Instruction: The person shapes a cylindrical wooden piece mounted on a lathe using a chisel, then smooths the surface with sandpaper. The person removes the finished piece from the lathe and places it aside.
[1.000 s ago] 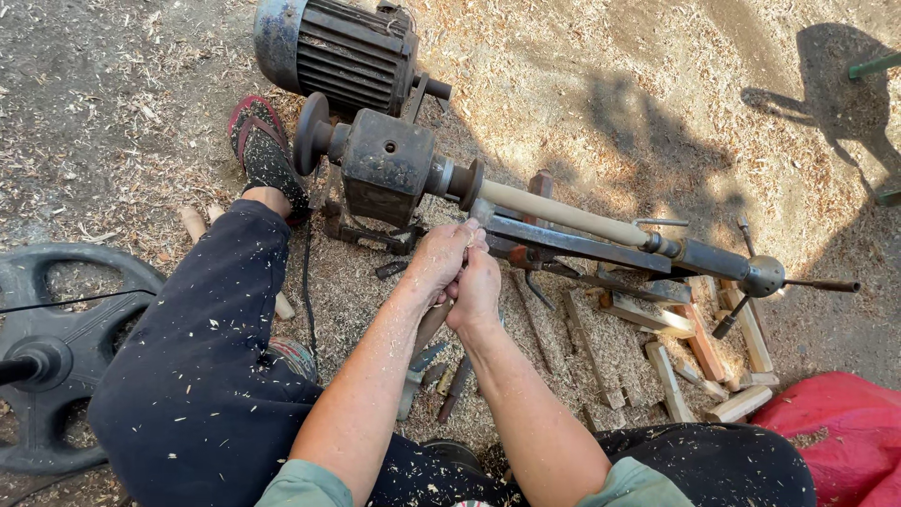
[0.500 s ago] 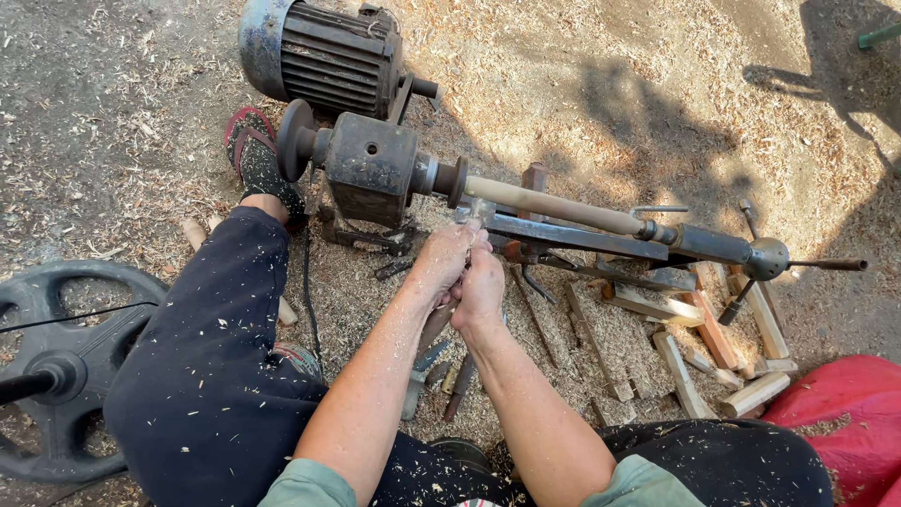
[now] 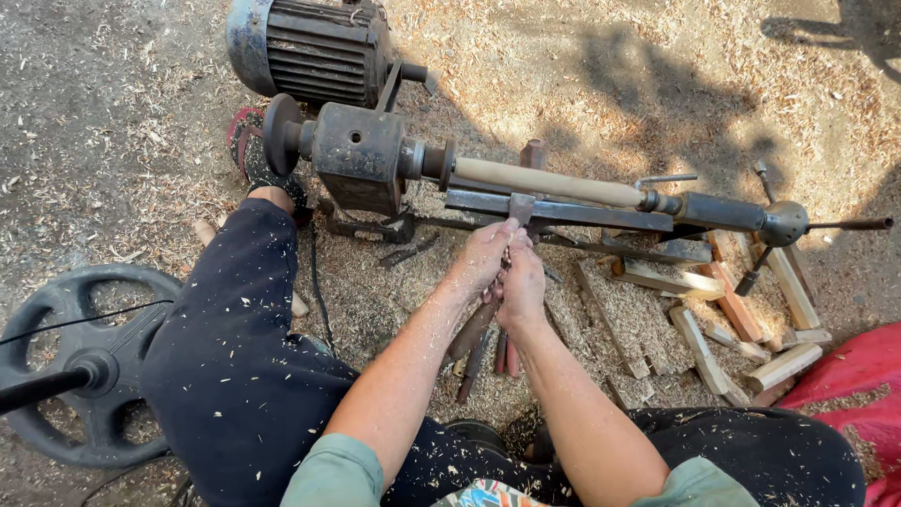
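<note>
On sawdust-covered ground, a small lathe (image 3: 563, 211) lies across the view, driven by a ribbed electric motor (image 3: 314, 42) at upper left. 1 pale wooden spindle (image 3: 549, 181) is mounted between headstock (image 3: 361, 169) and tailstock (image 3: 723, 211), horizontal, just above the flat tool rest (image 3: 554, 208). Both hands meet just below the rest: left hand (image 3: 483, 258) and right hand (image 3: 522, 286) pressed together, fingers curled around a wooden-handled turning tool (image 3: 472, 329) whose handle runs down toward the body; its tip is hidden by the fingers near the rest. Several more handled tools (image 3: 507, 355) lie on the ground beneath the hands. Cut wood blocks (image 3: 741, 319) are heaped at right under the tailstock. 1 dark spoked wheel (image 3: 80, 366) sits at far left, beside the person's dark-trousered leg (image 3: 235, 357).
</note>
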